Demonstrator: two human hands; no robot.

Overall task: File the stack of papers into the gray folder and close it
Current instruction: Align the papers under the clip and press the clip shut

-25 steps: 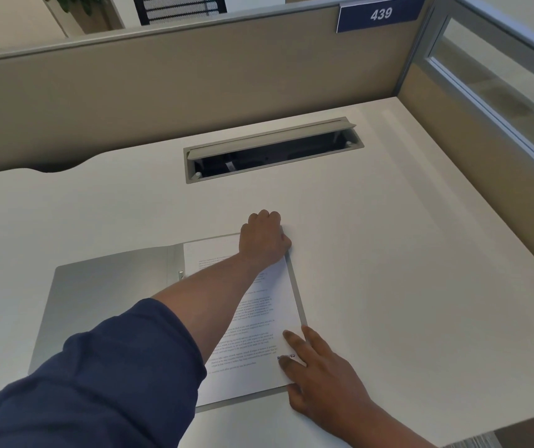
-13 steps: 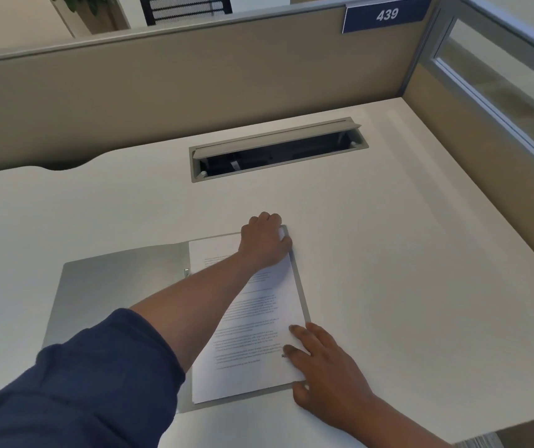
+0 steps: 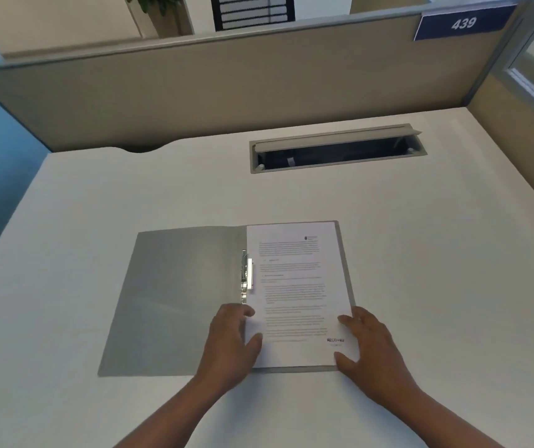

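Observation:
A gray folder [image 3: 175,295] lies open on the white desk, its empty left flap spread flat. The stack of printed papers [image 3: 294,286] lies on the folder's right half, beside the metal clip [image 3: 248,273] at the spine. My left hand [image 3: 231,344] rests at the papers' lower left edge, fingers loosely bent, thumb on the sheet. My right hand [image 3: 367,342] rests at the lower right corner, fingers spread against the paper edge.
A gray cable slot [image 3: 336,149] with its lid raised sits in the white desk [image 3: 437,253] beyond the folder. Beige partition walls [image 3: 226,92] close the back and right sides. A blue surface borders the desk's left.
My left hand has pulled back from the papers' top right corner to their lower left edge. My right hand stayed at the lower right corner. The clip and full page now show.

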